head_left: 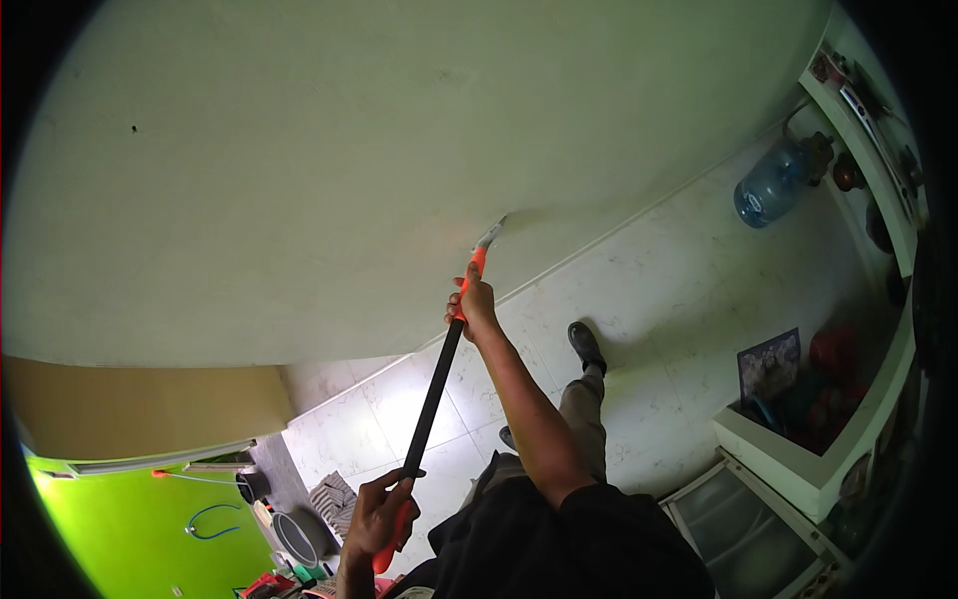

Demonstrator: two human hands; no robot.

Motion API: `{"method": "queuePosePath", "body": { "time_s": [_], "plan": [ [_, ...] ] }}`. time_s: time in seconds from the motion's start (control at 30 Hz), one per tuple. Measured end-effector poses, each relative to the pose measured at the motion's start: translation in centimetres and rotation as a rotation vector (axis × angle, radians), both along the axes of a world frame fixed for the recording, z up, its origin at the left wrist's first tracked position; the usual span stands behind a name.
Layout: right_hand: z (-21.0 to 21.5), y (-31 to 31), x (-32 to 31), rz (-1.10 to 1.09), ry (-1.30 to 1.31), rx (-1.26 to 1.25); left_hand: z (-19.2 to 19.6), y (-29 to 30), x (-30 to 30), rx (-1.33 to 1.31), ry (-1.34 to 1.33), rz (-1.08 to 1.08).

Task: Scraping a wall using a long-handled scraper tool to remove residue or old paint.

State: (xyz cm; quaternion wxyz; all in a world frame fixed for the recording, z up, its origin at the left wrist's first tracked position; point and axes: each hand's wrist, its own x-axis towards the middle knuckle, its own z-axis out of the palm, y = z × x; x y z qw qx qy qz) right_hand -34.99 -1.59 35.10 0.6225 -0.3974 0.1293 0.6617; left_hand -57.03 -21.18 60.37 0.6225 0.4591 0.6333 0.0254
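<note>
A long-handled tool [436, 399] with a black shaft, orange ends and a flat metal blade [489, 237] slants up and away from me. It looks like a scraper. The blade's tip meets the pale green wall [299, 180], or is very close to it. Just below the blade, my right hand [475, 302] is closed round the upper orange part, with the arm stretched out. Lower down, my left hand [377, 514] grips the orange handle at the near end.
Light tiles cover the floor [639, 270], where my shoes [587, 346] stand. A blue water jug [773, 185] lies at the far right beside white shelving [868, 140]. A white-edged glass-fronted unit [743, 529] is at lower right. A grey tub [299, 536] and striped cloth [334, 499] are at lower left.
</note>
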Motion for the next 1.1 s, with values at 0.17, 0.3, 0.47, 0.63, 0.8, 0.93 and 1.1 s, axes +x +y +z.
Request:
{"method": "queuePosePath", "body": {
  "time_s": [0.17,0.3,0.47,0.63,0.8,0.93,1.1],
  "plan": [
    [0.4,0.7,-0.2,0.027,0.026,-0.056,0.5,1.1,-0.2,-0.03,0.0,0.001],
    [0.2,1.0,-0.4,0.006,-0.027,-0.119,1.0,1.4,-0.4,-0.024,0.024,-0.023],
    [-0.2,1.0,-1.1,0.001,0.003,-0.074,0.4,1.7,-1.3,-0.005,-0.043,-0.064],
    [-0.9,1.0,-2.0,0.015,0.02,-0.087,-0.7,1.7,-2.6,-0.034,0.013,-0.034],
    [-0.9,0.9,-2.2,0.02,-0.027,-0.075,-0.9,1.7,-3.3,-0.078,-0.069,0.011],
    [-0.2,0.9,-2.2,0.001,-0.074,-0.124,0.0,2.4,-3.3,-0.121,-0.101,0.013],
    [0.9,1.4,-2.3,0.03,-0.023,-0.149,1.6,3.8,-3.2,-0.148,-0.042,0.066]
  ]
}}
